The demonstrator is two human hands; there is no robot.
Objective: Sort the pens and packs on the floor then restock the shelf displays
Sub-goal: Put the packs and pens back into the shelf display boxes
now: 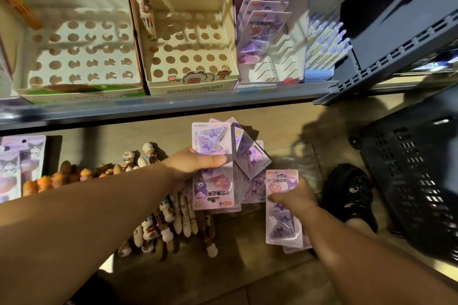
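Below the shelf (173,104), purple blister packs (250,156) and novelty pens (173,218) lie heaped on the floor. Left hand (195,166) pinches one pack (210,138); right hand (295,197) grips a small stack (283,225) — they look like light, stiff, slick cards, best held by their edges.

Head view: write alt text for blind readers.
The left hand and right hand each grip purple carded packs over a floor pile of more packs and character-topped pens. Above, the grey shelf's two hole-punched cardboard pen displays stand almost empty.
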